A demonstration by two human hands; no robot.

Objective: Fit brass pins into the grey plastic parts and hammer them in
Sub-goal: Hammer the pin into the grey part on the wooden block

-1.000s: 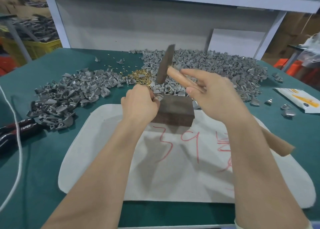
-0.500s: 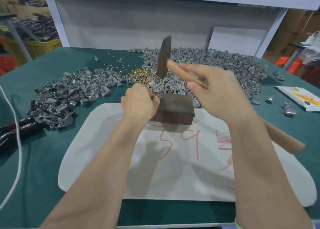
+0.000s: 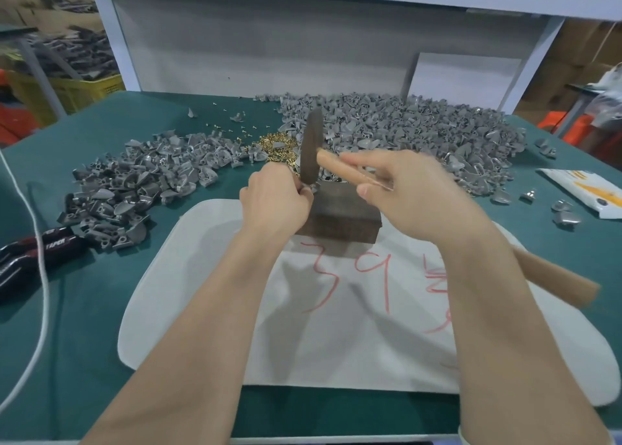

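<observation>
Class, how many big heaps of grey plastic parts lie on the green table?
2: left heap, left of the left hand; larger heap, behind the hammer. Strays lie apart.

The hammer has been swung down. Half a second ago its head was held raised above the dark block; now its striking face has been brought low to the block's rear left corner, just at the grey part pinched there by the left grip. The right grip on the handle has been lowered slightly toward the block, and the handle's butt end has been carried a little farther out past the block's right side.
</observation>
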